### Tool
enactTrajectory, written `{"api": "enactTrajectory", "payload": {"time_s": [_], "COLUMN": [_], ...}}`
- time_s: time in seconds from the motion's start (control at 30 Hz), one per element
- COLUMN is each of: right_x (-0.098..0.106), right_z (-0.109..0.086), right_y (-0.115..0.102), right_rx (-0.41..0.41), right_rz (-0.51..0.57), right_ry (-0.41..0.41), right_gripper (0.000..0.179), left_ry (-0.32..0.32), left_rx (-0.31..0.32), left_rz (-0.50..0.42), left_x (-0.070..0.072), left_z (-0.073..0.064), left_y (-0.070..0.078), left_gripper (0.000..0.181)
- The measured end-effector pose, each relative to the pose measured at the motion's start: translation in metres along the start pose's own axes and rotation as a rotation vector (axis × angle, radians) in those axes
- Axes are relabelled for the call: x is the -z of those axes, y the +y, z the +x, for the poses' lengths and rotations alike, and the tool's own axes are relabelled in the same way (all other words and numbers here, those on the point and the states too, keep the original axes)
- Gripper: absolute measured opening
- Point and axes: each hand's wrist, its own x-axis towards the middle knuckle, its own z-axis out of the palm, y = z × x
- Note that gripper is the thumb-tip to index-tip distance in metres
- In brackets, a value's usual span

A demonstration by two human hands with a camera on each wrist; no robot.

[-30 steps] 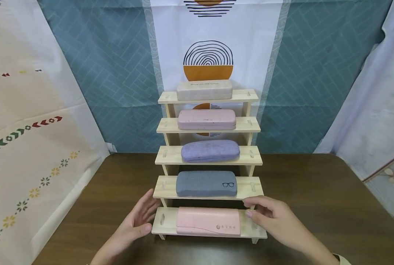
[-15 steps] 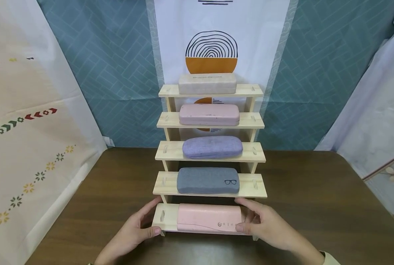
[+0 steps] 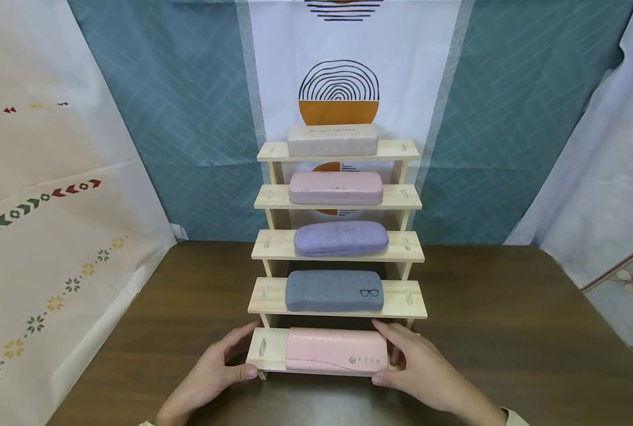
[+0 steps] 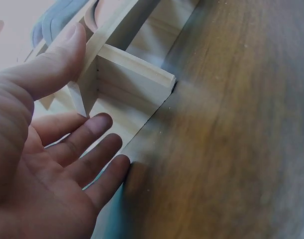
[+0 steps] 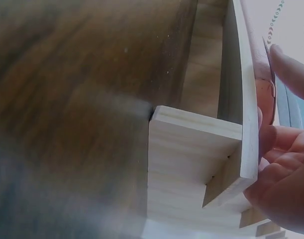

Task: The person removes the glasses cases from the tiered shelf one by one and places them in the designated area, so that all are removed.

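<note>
A five-tier pale wooden display rack (image 3: pixel 263 350) carries one glasses case per step. On its lowest step lies a pink glasses case (image 3: pixel 327 349) with a small printed logo. My right hand (image 3: pixel 420 370) holds the right end of this case, thumb at the front, index finger along the back edge. In the right wrist view the other fingers curl beside the end of the pink case (image 5: pixel 264 99). My left hand (image 3: pixel 212 370) is by the rack's lower left corner, thumb near the bottom shelf's front edge. In the left wrist view its fingers (image 4: pixel 94 124) are spread and hold nothing.
Above sit a grey-blue case (image 3: pixel 333 291) with a glasses print, a purple case (image 3: pixel 341 239), a mauve-pink case (image 3: pixel 335 188) and a beige case (image 3: pixel 332 141). The rack stands on a dark wooden table (image 3: pixel 481 307). Patterned cloths (image 3: pixel 189 106) hang behind and at both sides.
My right hand has moved left from the rack's right edge onto the pink glasses case. My left hand has come closer to the bottom step's left end. The camera view has shifted slightly.
</note>
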Motion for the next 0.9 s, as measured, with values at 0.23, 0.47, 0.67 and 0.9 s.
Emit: {"api": "enactTrajectory", "payload": {"time_s": [0.23, 0.47, 0.67, 0.9], "right_x": [-0.002, -0.003, -0.001, 0.004], "right_z": [0.0, 0.0, -0.004, -0.012], "right_y": [0.0, -0.001, 0.003, 0.006], "right_rx": [0.017, 0.018, -0.041, -0.084], "right_rz": [-0.049, 0.024, 0.131, 0.419], "right_ry": [-0.007, 0.025, 0.055, 0.03], "right_gripper": [0.082, 0.074, 0.071, 0.067], "left_ry": [0.021, 0.031, 0.033, 0.05], "left_rx": [-0.009, -0.009, 0.014, 0.022], "left_rz": [0.026, 0.031, 0.032, 0.051], "left_x": [-0.002, -0.004, -0.004, -0.001], "left_z": [0.0, -0.001, 0.001, 0.001], "left_y": [-0.005, -0.003, -0.005, -0.007], "left_gripper": [0.073, 0.072, 0.074, 0.075]}}
